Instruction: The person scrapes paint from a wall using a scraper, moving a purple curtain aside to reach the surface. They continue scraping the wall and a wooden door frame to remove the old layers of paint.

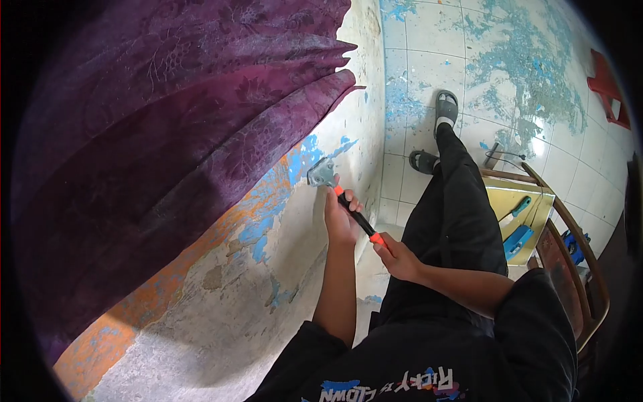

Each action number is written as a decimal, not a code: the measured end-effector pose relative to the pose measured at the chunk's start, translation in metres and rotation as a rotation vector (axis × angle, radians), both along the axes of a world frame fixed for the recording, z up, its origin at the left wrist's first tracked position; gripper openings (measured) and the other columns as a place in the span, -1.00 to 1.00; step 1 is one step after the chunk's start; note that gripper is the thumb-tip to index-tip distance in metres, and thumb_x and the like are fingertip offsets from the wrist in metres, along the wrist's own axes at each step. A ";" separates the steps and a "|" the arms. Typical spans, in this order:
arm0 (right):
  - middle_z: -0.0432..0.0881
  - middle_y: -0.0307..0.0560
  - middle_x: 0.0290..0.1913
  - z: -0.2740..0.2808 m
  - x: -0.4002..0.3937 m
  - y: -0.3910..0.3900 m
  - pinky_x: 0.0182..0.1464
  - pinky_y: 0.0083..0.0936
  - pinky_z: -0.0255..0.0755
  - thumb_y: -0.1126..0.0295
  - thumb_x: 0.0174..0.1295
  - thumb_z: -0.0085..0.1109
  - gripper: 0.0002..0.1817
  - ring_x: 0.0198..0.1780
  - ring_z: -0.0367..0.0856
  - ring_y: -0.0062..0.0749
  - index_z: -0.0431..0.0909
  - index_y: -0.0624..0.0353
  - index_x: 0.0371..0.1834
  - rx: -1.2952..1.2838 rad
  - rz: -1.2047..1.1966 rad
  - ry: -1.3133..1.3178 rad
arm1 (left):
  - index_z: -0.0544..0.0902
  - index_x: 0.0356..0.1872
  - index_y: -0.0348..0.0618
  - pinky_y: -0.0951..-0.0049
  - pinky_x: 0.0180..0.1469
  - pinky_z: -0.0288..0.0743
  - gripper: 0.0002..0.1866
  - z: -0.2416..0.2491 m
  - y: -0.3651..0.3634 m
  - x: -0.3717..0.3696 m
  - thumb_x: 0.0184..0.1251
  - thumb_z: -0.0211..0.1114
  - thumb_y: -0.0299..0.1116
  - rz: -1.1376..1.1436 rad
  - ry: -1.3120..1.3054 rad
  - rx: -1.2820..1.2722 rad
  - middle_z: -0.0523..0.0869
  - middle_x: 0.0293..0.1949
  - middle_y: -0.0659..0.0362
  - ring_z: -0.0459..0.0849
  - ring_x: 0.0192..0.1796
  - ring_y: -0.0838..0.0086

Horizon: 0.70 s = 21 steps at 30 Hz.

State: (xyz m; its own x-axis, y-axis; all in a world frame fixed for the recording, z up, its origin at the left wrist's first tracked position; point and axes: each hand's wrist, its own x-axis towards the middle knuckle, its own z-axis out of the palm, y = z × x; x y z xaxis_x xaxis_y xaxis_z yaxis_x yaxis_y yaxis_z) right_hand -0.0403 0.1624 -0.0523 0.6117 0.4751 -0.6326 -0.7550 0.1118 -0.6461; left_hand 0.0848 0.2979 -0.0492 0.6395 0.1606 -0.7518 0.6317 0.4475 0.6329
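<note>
A long scraper (362,222) with a black and orange handle and a wide grey head lies across both hands. My left hand (340,218) is wrapped round the handle just below the head. My right hand (396,258) grips the orange lower end. The scraper's head is against or very close to the wall (295,221), beside patches of blue paint (306,155); contact cannot be made out. Orange and blue paint remnants run along the wall below a purple curtain (181,127).
A wooden chair (584,295) stands at the right. On a yellow board (499,194) lie a green-handled tool (516,210) and a blue tool (518,242). Blue flakes cover parts of the tiled floor (435,74). A red object (608,94) is at the far right.
</note>
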 end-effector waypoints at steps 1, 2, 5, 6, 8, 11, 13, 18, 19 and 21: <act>0.46 0.04 -0.54 0.003 0.002 -0.002 -0.33 -0.27 0.34 0.04 0.52 -0.12 -0.63 -0.48 0.51 -0.15 0.36 0.14 0.04 -0.007 0.013 0.008 | 0.34 0.36 0.00 0.48 -0.32 0.29 -0.52 0.001 0.001 0.000 0.63 -0.12 0.02 -0.020 -0.011 -0.005 0.41 -0.39 0.29 0.32 -0.45 0.60; 0.46 0.04 -0.54 0.004 0.005 -0.003 -0.34 -0.27 0.34 0.05 0.52 -0.11 -0.63 -0.47 0.52 -0.15 0.36 0.15 0.03 -0.013 0.028 0.014 | 0.34 0.37 0.01 0.49 -0.31 0.30 -0.52 0.000 0.002 0.001 0.64 -0.14 0.02 -0.040 -0.001 0.002 0.40 -0.38 0.30 0.32 -0.44 0.60; 0.47 0.02 -0.53 -0.008 0.017 0.003 -0.34 -0.27 0.34 0.05 0.52 -0.09 -0.64 -0.48 0.51 -0.16 0.38 0.15 0.01 -0.060 -0.052 -0.034 | 0.33 0.38 0.03 0.50 -0.29 0.30 -0.52 0.001 -0.007 0.027 0.65 -0.18 0.03 -0.074 -0.001 0.004 0.39 -0.37 0.30 0.32 -0.42 0.60; 0.47 0.02 -0.53 -0.012 0.023 0.002 -0.34 -0.28 0.34 0.05 0.51 -0.09 -0.64 -0.47 0.52 -0.16 0.39 0.15 0.00 -0.054 -0.067 -0.036 | 0.33 0.38 0.04 0.49 -0.28 0.30 -0.52 -0.003 -0.010 0.039 0.65 -0.18 0.03 -0.072 -0.014 -0.013 0.39 -0.37 0.30 0.32 -0.42 0.60; 0.49 0.01 -0.52 -0.019 0.034 -0.001 -0.34 -0.29 0.34 0.05 0.51 -0.08 -0.64 -0.46 0.53 -0.17 0.40 0.16 -0.01 -0.042 -0.098 -0.037 | 0.33 0.38 0.05 0.48 -0.28 0.31 -0.52 -0.001 -0.014 0.044 0.64 -0.17 0.03 -0.075 -0.037 -0.024 0.39 -0.37 0.30 0.32 -0.41 0.59; 0.50 0.00 -0.50 -0.013 0.027 -0.006 -0.33 -0.31 0.35 0.04 0.51 -0.08 -0.63 -0.43 0.55 -0.19 0.41 0.16 0.00 -0.068 -0.044 -0.028 | 0.32 0.38 0.05 0.46 -0.27 0.31 -0.52 -0.001 -0.016 0.040 0.64 -0.16 0.03 -0.064 -0.062 -0.034 0.38 -0.37 0.30 0.33 -0.41 0.58; 0.51 0.00 -0.51 -0.008 0.010 -0.008 -0.34 -0.30 0.36 0.05 0.50 -0.08 -0.63 -0.43 0.56 -0.18 0.42 0.15 0.01 -0.081 -0.005 -0.032 | 0.32 0.39 0.06 0.46 -0.26 0.31 -0.53 -0.002 -0.005 0.011 0.64 -0.16 0.03 -0.029 -0.034 -0.072 0.38 -0.37 0.31 0.33 -0.41 0.57; 0.50 0.01 -0.55 -0.009 0.011 -0.013 -0.37 -0.27 0.36 0.06 0.50 -0.07 -0.63 -0.49 0.55 -0.15 0.43 0.13 0.06 -0.130 0.063 -0.083 | 0.30 0.41 0.06 0.44 -0.23 0.34 -0.53 0.007 -0.006 0.006 0.65 -0.18 0.00 -0.026 -0.001 -0.024 0.39 -0.37 0.30 0.35 -0.39 0.57; 0.50 0.02 -0.56 -0.012 0.015 -0.012 -0.37 -0.27 0.36 0.06 0.50 -0.07 -0.63 -0.49 0.55 -0.14 0.43 0.13 0.07 -0.127 0.047 -0.096 | 0.30 0.41 0.06 0.44 -0.23 0.34 -0.54 0.008 -0.009 0.013 0.66 -0.18 -0.01 -0.038 -0.025 -0.034 0.40 -0.37 0.30 0.35 -0.38 0.57; 0.49 0.02 -0.57 -0.019 0.025 -0.014 -0.37 -0.27 0.36 0.06 0.49 -0.06 -0.63 -0.50 0.55 -0.13 0.43 0.12 0.08 -0.134 0.011 -0.127 | 0.30 0.40 0.05 0.44 -0.24 0.35 -0.51 0.004 -0.011 0.023 0.61 -0.08 0.03 -0.057 -0.081 -0.067 0.41 -0.36 0.26 0.39 -0.38 0.55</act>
State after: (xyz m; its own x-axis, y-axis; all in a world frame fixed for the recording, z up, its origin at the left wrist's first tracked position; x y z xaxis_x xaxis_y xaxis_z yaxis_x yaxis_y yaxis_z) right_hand -0.0156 0.1487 -0.0709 0.6859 0.3991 -0.6084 -0.6670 0.0105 -0.7450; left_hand 0.1082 0.2873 -0.0447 0.7051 0.0734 -0.7053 0.6054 0.4555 0.6527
